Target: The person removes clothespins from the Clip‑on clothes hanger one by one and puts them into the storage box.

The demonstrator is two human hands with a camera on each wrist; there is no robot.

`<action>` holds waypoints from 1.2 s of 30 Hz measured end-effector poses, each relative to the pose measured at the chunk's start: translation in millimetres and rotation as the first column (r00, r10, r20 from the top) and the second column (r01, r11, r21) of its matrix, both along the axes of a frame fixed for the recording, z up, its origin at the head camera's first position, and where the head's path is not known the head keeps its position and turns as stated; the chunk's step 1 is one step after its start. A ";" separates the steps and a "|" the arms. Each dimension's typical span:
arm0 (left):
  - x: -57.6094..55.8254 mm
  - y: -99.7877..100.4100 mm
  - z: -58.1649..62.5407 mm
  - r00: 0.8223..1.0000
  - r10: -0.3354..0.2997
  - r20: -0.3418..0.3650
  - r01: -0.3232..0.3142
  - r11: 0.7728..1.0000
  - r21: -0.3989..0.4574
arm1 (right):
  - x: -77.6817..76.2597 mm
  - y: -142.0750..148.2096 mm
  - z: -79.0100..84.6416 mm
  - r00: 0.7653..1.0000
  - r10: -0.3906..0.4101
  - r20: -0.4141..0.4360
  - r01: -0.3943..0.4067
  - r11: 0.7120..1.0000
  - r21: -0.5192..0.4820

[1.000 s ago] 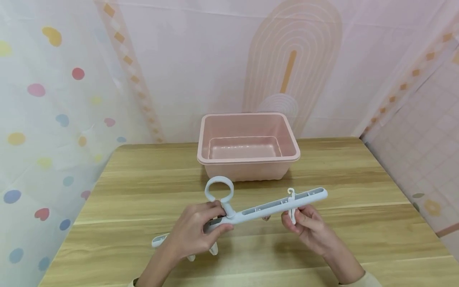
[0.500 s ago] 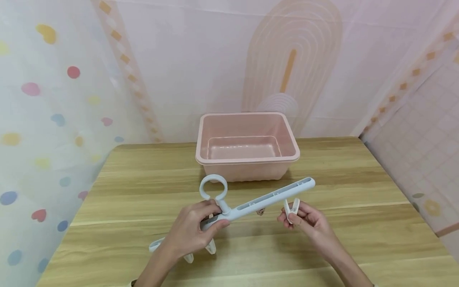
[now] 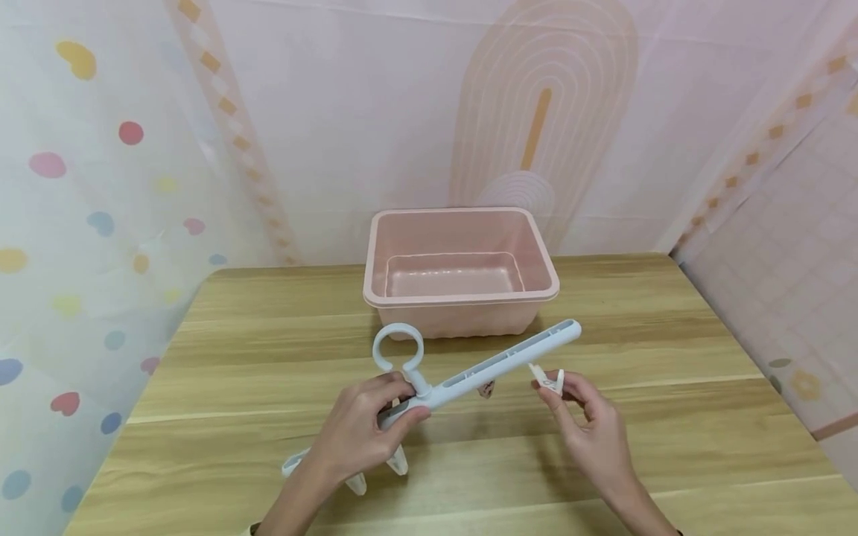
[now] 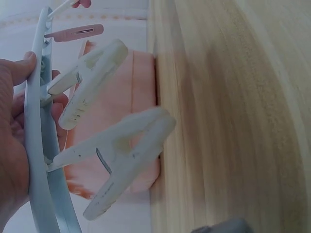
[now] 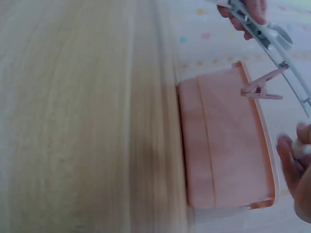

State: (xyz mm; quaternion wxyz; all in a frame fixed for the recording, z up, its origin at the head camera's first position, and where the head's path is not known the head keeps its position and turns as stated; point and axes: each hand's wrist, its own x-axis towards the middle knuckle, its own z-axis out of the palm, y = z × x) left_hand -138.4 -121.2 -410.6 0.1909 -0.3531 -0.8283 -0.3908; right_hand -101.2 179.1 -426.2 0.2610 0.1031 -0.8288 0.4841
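Observation:
My left hand (image 3: pixel 365 424) grips a pale blue hanger bar (image 3: pixel 499 365) near its ring-shaped hook (image 3: pixel 398 347), with the right end tilted up. Between thumb and fingers my right hand (image 3: pixel 593 432) pinches a white clip (image 3: pixel 551 383) just below the bar's right part; whether it touches the bar is hard to tell. In the left wrist view, two white clips, one nearer the hand (image 4: pixel 92 80) and one farther along (image 4: pixel 129 150), hang from the bar. A pink clip (image 5: pixel 262 91) hangs between the hands in the right wrist view.
A pink plastic basin (image 3: pixel 462 301) stands at the back of the wooden table (image 3: pixel 670 335), beyond the hanger. Behind it hangs a patterned curtain (image 3: pixel 348 134), which also runs along the left side.
The white clip, its hook earlier poking above the bar, has come down off it and turned over in my right hand. The bar's right end has shifted left and up.

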 end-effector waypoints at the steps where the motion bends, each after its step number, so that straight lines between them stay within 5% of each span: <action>1: 0.1 0.0 -0.2 1.000 0.003 0.011 -0.003 1.000 0.002 | -0.5 0.3 -0.6 0.998 -0.036 -0.047 0.038 0.999 0.039; 6: 0.2 -0.9 -0.9 0.998 0.024 0.052 -0.024 1.000 0.000 | -2.9 3.6 -3.1 0.984 -0.084 -0.158 0.096 0.993 0.072; 15: -1.6 -2.9 -2.1 0.998 0.029 0.054 -0.029 1.000 0.006 | -3.6 7.9 -6.8 0.959 -0.009 -0.282 0.025 0.998 0.053; 36: -0.2 -1.5 -3.9 0.994 0.108 0.028 -0.104 0.989 -0.108 | -9.4 1.8 13.9 0.962 0.013 -0.273 -0.013 1.000 0.002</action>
